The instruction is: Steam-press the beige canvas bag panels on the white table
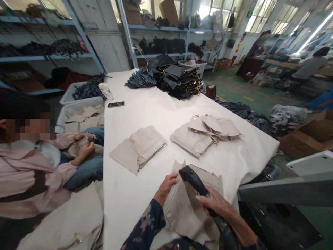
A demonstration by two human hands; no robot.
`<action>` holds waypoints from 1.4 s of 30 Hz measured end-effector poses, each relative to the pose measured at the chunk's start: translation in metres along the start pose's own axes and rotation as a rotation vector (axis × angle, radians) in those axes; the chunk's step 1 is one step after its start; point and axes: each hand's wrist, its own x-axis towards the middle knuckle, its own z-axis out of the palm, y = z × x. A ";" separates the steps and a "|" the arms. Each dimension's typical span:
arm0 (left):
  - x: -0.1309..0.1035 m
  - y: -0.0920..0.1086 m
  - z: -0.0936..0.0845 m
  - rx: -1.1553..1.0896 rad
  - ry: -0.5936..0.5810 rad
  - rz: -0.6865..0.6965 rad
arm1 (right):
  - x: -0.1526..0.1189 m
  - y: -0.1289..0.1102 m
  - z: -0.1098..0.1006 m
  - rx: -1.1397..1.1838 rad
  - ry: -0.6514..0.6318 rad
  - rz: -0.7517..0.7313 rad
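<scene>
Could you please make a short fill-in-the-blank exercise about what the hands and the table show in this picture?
1. The right hand grips a black ____ tool.
2. The left hand holds a ____ fabric bag.
3. A phone lies on the ____ table.
4. The far stack of bags is ____ in colour.

Missing words: handheld; beige; white; black
</scene>
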 end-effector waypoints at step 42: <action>-0.020 0.097 -0.006 0.451 -0.003 0.213 | -0.007 -0.035 -0.048 0.232 -0.016 -0.075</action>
